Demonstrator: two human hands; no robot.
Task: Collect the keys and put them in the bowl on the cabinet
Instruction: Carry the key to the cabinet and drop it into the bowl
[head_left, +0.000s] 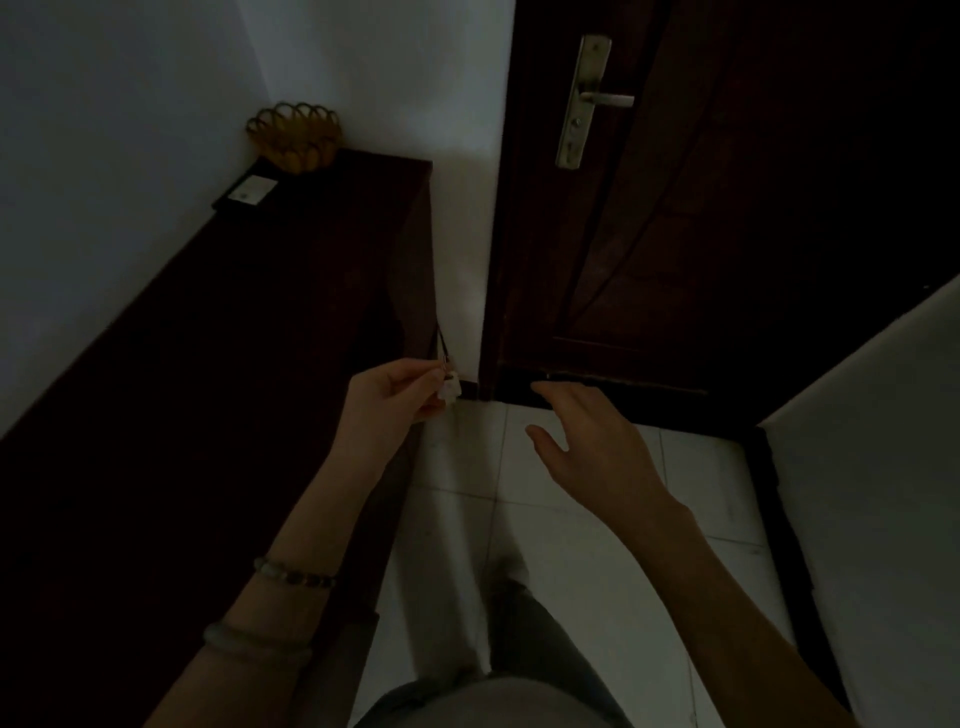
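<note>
My left hand (392, 400) pinches a small set of keys (448, 385) with a pale charm and a thin dark cord, held just off the right end of the dark wooden cabinet (249, 364). A woven yellow bowl (294, 136) stands at the cabinet's far end against the wall. My right hand (587, 447) hovers over the floor to the right, fingers spread and holding nothing. The scene is dim, so the individual keys are hard to make out.
A dark wooden door (727, 208) with a metal lever handle (592, 98) stands ahead. A small white card on a dark pad (248, 189) lies near the bowl. White floor tiles (571, 545) lie below; a pale wall panel (883, 467) runs along the right.
</note>
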